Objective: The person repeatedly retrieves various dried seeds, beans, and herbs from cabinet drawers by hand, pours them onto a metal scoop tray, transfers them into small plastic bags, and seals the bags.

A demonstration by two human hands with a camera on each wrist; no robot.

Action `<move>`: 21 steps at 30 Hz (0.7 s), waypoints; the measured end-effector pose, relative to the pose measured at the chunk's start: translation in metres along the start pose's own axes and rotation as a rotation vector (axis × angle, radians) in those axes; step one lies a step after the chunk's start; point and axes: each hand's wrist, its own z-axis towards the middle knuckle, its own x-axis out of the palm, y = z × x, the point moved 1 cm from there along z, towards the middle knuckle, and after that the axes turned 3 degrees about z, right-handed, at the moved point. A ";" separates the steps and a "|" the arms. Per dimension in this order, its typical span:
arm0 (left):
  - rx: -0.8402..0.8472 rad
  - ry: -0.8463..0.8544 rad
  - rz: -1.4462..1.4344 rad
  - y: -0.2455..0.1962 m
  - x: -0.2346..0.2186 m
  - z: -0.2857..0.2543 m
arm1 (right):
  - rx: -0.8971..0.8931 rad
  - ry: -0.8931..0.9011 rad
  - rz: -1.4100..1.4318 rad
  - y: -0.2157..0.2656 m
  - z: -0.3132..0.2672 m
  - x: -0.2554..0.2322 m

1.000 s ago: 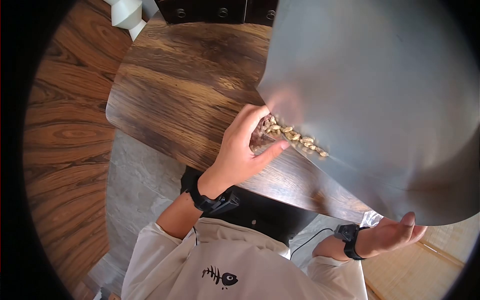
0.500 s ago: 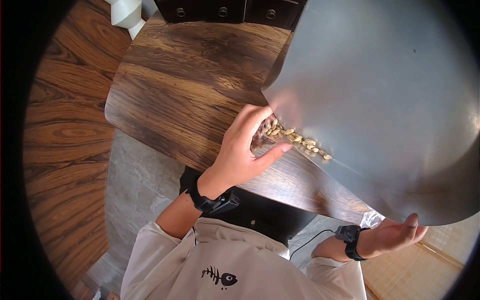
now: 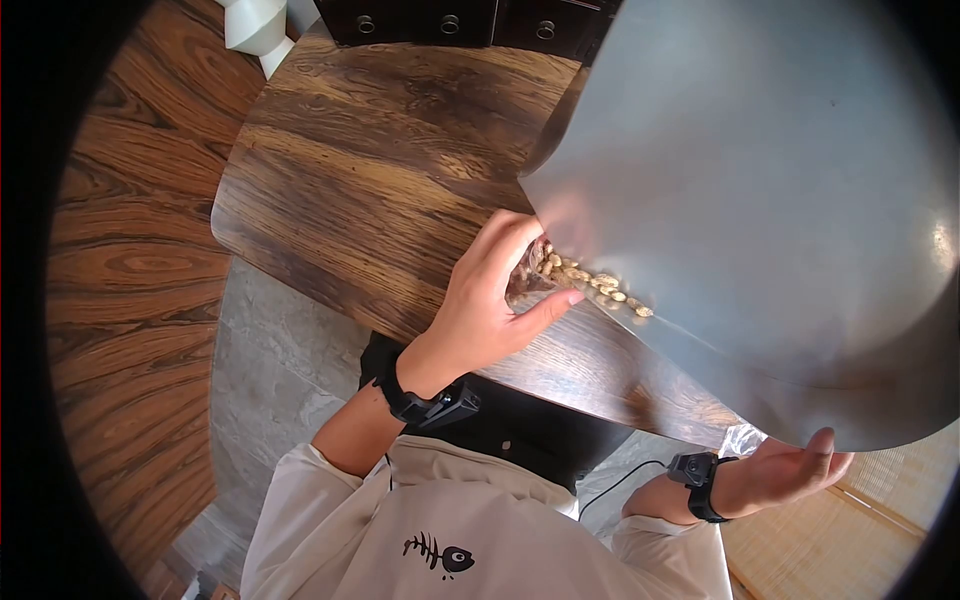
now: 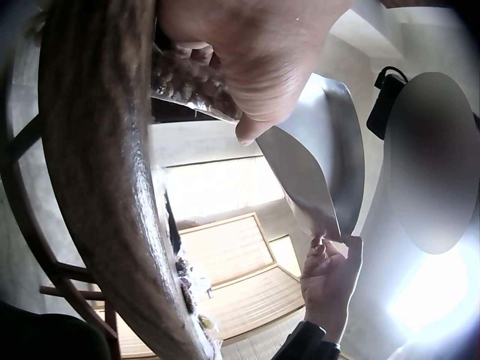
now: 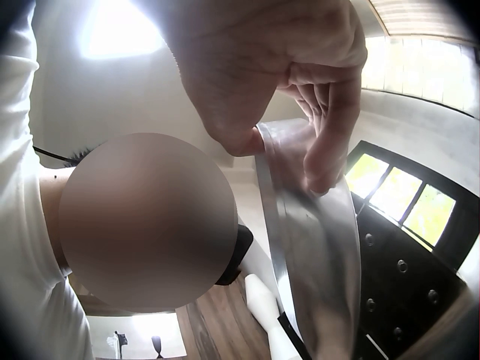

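Observation:
A large smooth grey sheet (image 3: 740, 200) is lifted and curved, its low edge sloping down to a clear container (image 3: 522, 283) on the wooden table. Several peanuts in their shells (image 3: 605, 285) lie in a line along the sheet's crease, running to the container's mouth. My left hand (image 3: 480, 290) holds the container, with fingers round its far side and thumb at the near side. Peanuts also show through its clear wall in the left wrist view. My right hand (image 3: 790, 473) grips the sheet's near right edge, thumb on one face and fingers on the other (image 5: 330, 150).
The wooden table (image 3: 370, 190) extends to the left. A dark drawer cabinet (image 3: 450, 22) stands at its back, with a white angular object (image 3: 255, 30) nearby. Crinkled clear plastic (image 3: 742, 438) lies at the table's front edge. A black seat (image 3: 520, 420) is tucked beneath.
The sheet's left edge has shifted right, uncovering more cabinet. The line of peanuts has shifted slightly along the crease toward the container. Both hands keep their hold.

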 end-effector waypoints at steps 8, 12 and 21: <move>-0.005 -0.012 0.017 -0.002 0.000 0.000 | 0.127 -0.047 0.049 0.011 0.005 0.016; -0.029 -0.006 -0.002 0.000 0.000 0.000 | 0.138 -0.052 0.086 0.012 0.006 0.019; -0.046 0.025 0.003 -0.004 -0.001 0.001 | 0.163 -0.041 0.066 0.011 0.005 0.020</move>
